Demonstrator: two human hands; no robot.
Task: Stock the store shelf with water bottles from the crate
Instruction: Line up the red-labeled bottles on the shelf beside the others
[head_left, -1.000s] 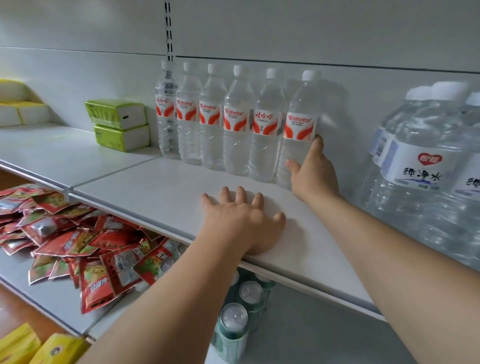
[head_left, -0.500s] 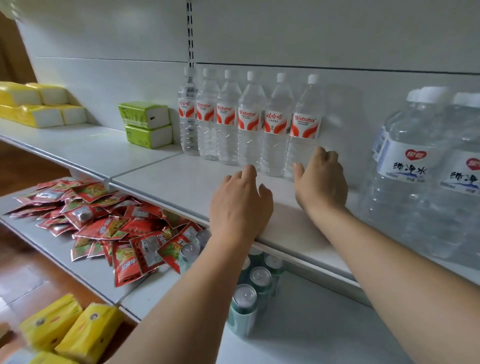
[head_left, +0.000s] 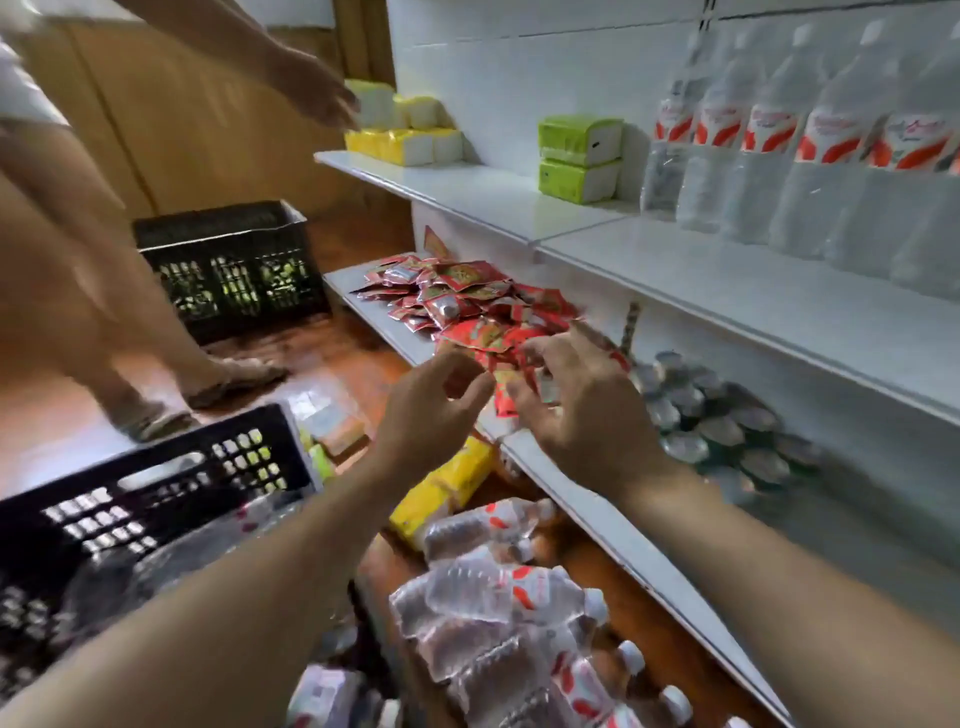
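1. Clear water bottles (head_left: 810, 156) with red and white labels stand in a row on the top shelf (head_left: 727, 280). The writing is too blurry to read.
2. More bottles (head_left: 498, 613) lie in a pile low down, beside a black crate (head_left: 156, 493).
3. The left hand (head_left: 431, 415) and right hand (head_left: 576, 410) hang in the air, fingers loosely curled, holding nothing.
4. Red packets (head_left: 467, 301) and cans (head_left: 722, 415) sit on the lower shelf.
5. Another crate (head_left: 234, 270) stands farther back.

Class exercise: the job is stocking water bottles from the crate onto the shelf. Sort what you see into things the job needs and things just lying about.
Needed: left hand, right hand, both empty; loose water bottles on the floor; black crate; bottle row on the upper shelf.

Lying about: red snack packets; cans; green tissue packs; far crate.
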